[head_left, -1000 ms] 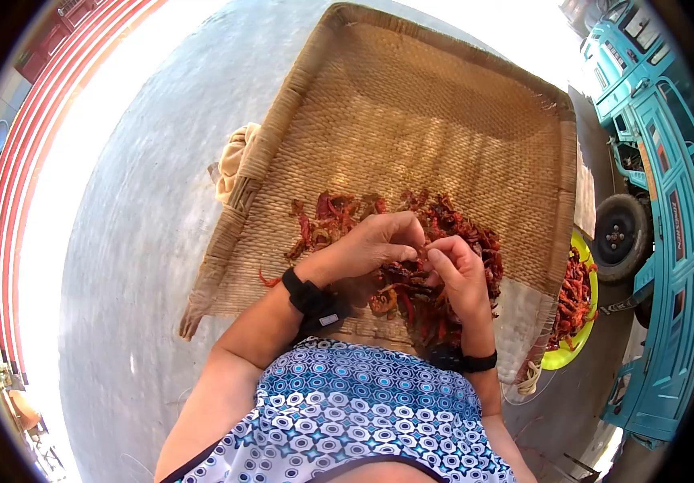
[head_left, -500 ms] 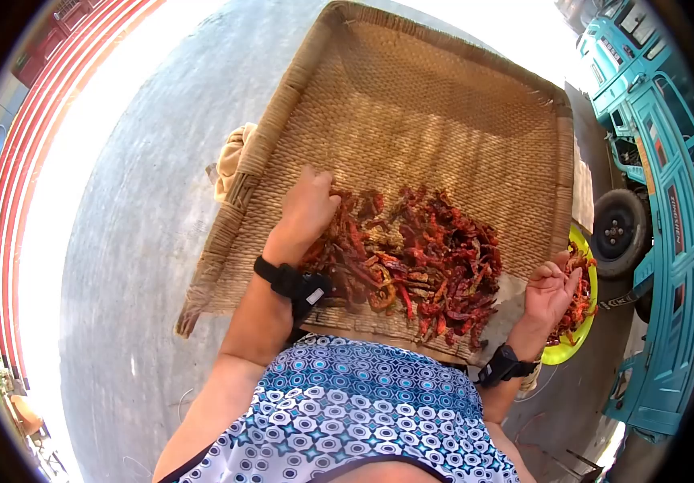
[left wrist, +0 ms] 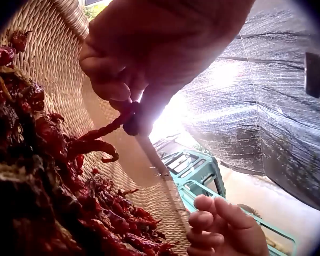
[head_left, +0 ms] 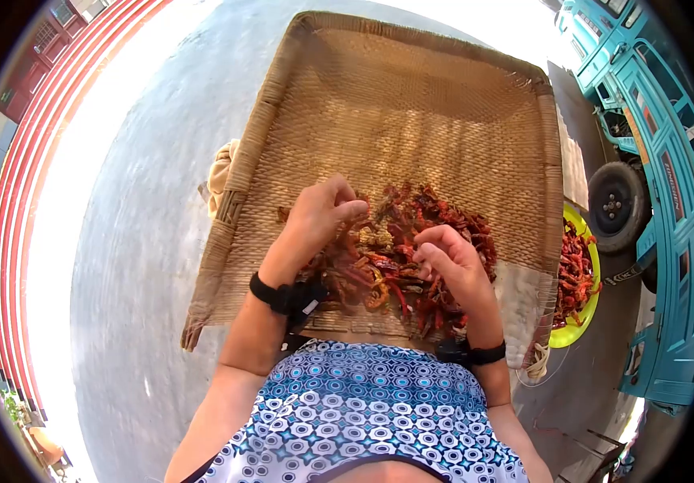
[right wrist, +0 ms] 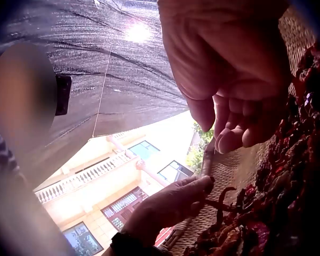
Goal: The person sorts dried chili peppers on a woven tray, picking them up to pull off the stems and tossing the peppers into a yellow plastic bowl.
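Observation:
Dried red chillies (head_left: 444,221) lie heaped on the near half of a woven tray (head_left: 411,88). Over the heap's left side, my left hand (head_left: 312,216) pinches a dark red chilli (left wrist: 108,128) between thumb and fingers, as the left wrist view shows. My right hand (head_left: 461,270) is above the right side of the heap, fingers loosely bent, with nothing visible in it; the right wrist view shows its fingers (right wrist: 232,140) apart from the chillies. The two hands do not touch.
A yellow-green basin (head_left: 594,278) of red chillies stands right of the tray, near a teal vehicle (head_left: 669,201) and its wheel (head_left: 617,206). Beige cloth (head_left: 222,177) shows at the tray's left edge. Red-edged steps (head_left: 37,201) are far left.
Since half a second ago, my right hand has come from beside the basin back over the heap. My left hand has lifted slightly, with a chilli in its fingers. The head view has shifted a little.

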Action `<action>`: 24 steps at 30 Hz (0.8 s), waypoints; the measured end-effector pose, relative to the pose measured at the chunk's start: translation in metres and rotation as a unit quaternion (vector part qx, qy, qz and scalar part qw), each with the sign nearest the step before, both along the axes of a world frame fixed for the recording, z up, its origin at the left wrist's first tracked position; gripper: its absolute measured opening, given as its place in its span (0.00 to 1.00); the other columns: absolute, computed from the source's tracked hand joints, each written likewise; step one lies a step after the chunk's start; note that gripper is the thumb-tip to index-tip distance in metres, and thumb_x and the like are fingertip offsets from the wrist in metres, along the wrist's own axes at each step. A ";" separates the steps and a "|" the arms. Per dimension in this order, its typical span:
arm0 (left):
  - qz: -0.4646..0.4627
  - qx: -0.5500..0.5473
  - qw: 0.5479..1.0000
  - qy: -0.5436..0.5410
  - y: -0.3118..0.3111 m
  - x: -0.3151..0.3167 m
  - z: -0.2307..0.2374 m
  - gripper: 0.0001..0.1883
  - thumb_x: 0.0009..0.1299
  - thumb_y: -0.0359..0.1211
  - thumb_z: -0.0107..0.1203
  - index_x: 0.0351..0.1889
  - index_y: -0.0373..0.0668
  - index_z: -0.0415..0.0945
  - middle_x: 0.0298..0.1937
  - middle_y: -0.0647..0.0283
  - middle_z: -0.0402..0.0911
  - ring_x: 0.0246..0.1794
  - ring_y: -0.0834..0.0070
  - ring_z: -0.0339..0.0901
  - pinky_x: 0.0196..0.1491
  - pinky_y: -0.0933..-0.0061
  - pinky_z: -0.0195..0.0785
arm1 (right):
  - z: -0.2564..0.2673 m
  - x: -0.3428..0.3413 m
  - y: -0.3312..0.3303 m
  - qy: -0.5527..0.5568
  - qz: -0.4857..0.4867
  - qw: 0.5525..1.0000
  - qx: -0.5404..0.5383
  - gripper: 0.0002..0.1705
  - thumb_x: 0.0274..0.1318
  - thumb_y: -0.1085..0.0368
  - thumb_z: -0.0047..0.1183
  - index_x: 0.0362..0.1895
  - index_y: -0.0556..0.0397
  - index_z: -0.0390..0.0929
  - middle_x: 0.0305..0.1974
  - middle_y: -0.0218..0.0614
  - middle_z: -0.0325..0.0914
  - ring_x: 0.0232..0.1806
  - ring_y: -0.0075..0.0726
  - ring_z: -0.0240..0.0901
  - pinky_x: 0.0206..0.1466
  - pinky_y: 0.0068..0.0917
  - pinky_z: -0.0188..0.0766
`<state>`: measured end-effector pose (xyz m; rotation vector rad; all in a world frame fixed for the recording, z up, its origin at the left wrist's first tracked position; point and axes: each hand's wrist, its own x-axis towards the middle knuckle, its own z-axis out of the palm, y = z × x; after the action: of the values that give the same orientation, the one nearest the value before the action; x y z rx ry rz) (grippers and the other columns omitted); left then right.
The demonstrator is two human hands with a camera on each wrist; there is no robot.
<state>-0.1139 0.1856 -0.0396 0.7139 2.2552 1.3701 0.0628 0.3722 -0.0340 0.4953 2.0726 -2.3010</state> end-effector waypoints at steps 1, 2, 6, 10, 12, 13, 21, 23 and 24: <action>-0.014 0.003 1.000 0.011 0.001 0.002 0.002 0.10 0.67 0.34 0.63 0.35 0.35 0.78 0.25 0.60 0.78 0.26 0.76 0.75 0.30 0.71 0.68 | -0.004 -0.004 -0.007 0.004 0.009 1.000 0.014 0.13 0.67 0.62 0.53 0.50 0.56 0.74 0.36 0.30 0.79 0.32 0.18 0.72 0.35 0.19 0.72; -0.033 0.015 0.999 -0.020 0.001 0.006 0.004 0.10 0.68 0.33 0.62 0.35 0.35 0.77 0.24 0.62 0.78 0.26 0.78 0.75 0.29 0.73 0.67 | -0.011 -0.008 -0.013 0.008 0.018 0.999 0.027 0.13 0.67 0.62 0.54 0.50 0.56 0.74 0.36 0.29 0.78 0.32 0.18 0.72 0.36 0.20 0.72; -0.098 0.042 0.986 -0.127 -0.001 0.017 0.012 0.08 0.72 0.32 0.58 0.38 0.36 0.77 0.27 0.68 0.76 0.29 0.82 0.74 0.32 0.78 0.68 | -0.015 -0.016 -0.020 0.018 -0.005 0.997 0.075 0.14 0.65 0.62 0.56 0.49 0.57 0.74 0.36 0.28 0.78 0.34 0.18 0.72 0.36 0.21 0.74; -0.134 0.095 0.970 -0.182 0.002 0.024 0.012 0.09 0.74 0.34 0.56 0.41 0.37 0.77 0.30 0.71 0.76 0.30 0.85 0.73 0.34 0.81 0.68 | -0.003 -0.021 -0.027 0.006 0.006 0.998 0.069 0.13 0.64 0.61 0.56 0.47 0.57 0.75 0.33 0.29 0.78 0.34 0.18 0.74 0.35 0.21 0.75; -0.165 0.105 0.960 -0.202 0.006 0.025 0.016 0.09 0.74 0.34 0.56 0.42 0.38 0.77 0.32 0.72 0.77 0.30 0.86 0.73 0.34 0.83 0.67 | -0.005 -0.020 -0.029 -0.002 0.014 0.996 0.086 0.13 0.65 0.61 0.56 0.45 0.56 0.76 0.32 0.29 0.79 0.34 0.18 0.75 0.35 0.21 0.75; -0.180 0.111 0.954 -0.212 0.008 0.026 0.018 0.08 0.74 0.34 0.56 0.42 0.39 0.77 0.32 0.72 0.77 0.30 0.87 0.73 0.34 0.83 0.67 | -0.005 -0.020 -0.029 -0.007 0.018 0.995 0.096 0.12 0.65 0.61 0.56 0.45 0.56 0.76 0.32 0.29 0.79 0.34 0.18 0.75 0.34 0.21 0.75; -0.104 0.133 0.922 -0.349 0.014 0.029 0.011 0.10 0.74 0.35 0.56 0.48 0.40 0.76 0.34 0.71 0.78 0.32 0.86 0.75 0.37 0.84 0.70 | -0.004 -0.010 -0.014 -0.006 -0.023 0.997 0.075 0.12 0.67 0.59 0.53 0.40 0.56 0.75 0.30 0.29 0.79 0.28 0.19 0.73 0.30 0.20 0.71; -0.086 0.133 0.928 -0.336 0.013 0.029 0.010 0.12 0.74 0.35 0.57 0.50 0.40 0.74 0.36 0.69 0.78 0.33 0.86 0.74 0.36 0.85 0.70 | 0.002 0.000 0.001 0.014 -0.060 0.998 0.019 0.13 0.69 0.58 0.51 0.41 0.56 0.76 0.29 0.29 0.79 0.26 0.17 0.72 0.29 0.17 0.69; -0.082 0.133 0.927 -0.342 0.011 0.027 0.011 0.11 0.74 0.34 0.57 0.50 0.41 0.75 0.36 0.70 0.78 0.34 0.85 0.75 0.37 0.84 0.70 | 0.005 0.006 0.010 0.022 -0.110 0.994 -0.002 0.13 0.70 0.57 0.51 0.41 0.55 0.77 0.29 0.28 0.78 0.25 0.18 0.72 0.28 0.17 0.69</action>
<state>-0.0871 0.1964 -0.0291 0.3977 1.4536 1.5522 0.0687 0.3821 -0.0294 0.7134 2.1297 -2.4533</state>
